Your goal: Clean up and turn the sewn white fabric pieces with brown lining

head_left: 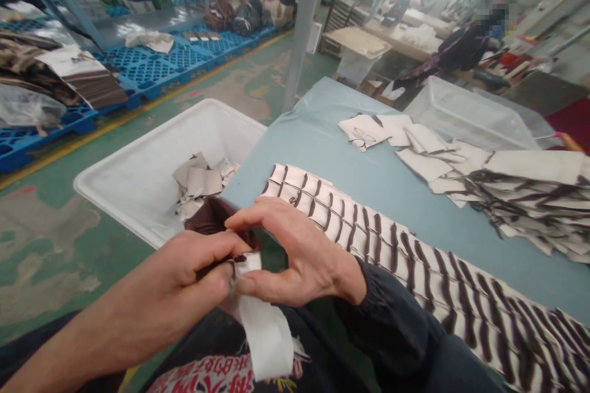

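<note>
Head view: a brown-and-white cloth (268, 341) is held above the lap, pinched firmly in the left hand (184, 270). The right hand (302, 252) is curved half open, thumb against the cloth; whether it grips cannot be told. On dark clothing (318, 344), red Chinese characters (207, 371) are printed, partly hidden; 的好 can be read.

A brown-and-white fabric piece (267, 341) is pinched in the fingers (220, 244), its white end hanging down, slightly curved.
</note>
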{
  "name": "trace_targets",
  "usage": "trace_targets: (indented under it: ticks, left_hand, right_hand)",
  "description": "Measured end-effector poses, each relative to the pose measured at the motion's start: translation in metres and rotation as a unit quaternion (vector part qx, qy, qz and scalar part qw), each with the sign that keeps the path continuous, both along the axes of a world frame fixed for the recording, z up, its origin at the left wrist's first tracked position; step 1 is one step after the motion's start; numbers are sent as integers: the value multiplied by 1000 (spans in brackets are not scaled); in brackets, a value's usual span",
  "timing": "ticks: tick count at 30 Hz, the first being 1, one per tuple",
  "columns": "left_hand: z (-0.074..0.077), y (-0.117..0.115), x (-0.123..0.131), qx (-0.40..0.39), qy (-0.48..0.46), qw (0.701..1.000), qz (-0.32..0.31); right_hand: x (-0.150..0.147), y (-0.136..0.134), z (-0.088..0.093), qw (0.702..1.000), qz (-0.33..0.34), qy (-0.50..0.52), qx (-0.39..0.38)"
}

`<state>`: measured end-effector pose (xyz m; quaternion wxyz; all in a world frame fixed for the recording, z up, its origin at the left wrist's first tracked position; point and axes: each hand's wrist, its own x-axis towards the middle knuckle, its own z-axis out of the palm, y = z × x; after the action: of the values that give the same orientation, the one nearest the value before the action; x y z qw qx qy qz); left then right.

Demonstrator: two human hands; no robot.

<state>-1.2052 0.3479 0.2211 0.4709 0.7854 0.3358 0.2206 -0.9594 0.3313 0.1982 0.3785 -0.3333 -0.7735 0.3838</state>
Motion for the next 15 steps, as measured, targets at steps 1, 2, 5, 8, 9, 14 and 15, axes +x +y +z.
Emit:
trace_targets:
  ticks: [1,2,5,8,9,14,15]
  left_hand:
    - [3,0,0,9,3,1000,-4]
    - [5,-1,1,17,7,1000,-3]
    - [10,-7,4,37,4,999,38]
    - [9,-14,6,41,6,997,69]
    - [8,-17,6,39,11,997,72]
    - [-10,-29,-3,35,32,996,74]
    - [-14,-31,-5,42,35,995,82]
  right_hand:
    - [-1,4,0,1000,7,-17,24]
    - [-2,8,0,998,10,-35,45]
    - [-3,12,-2,995,26,-88,43]
    - [-2,7,2,995,64,-80,-21]
    - [-1,4,3,994,71,-72,-44]
    - [2,-2,7,987,77,-70,-126]
    - [1,-4,7,986,71,-69,-136]
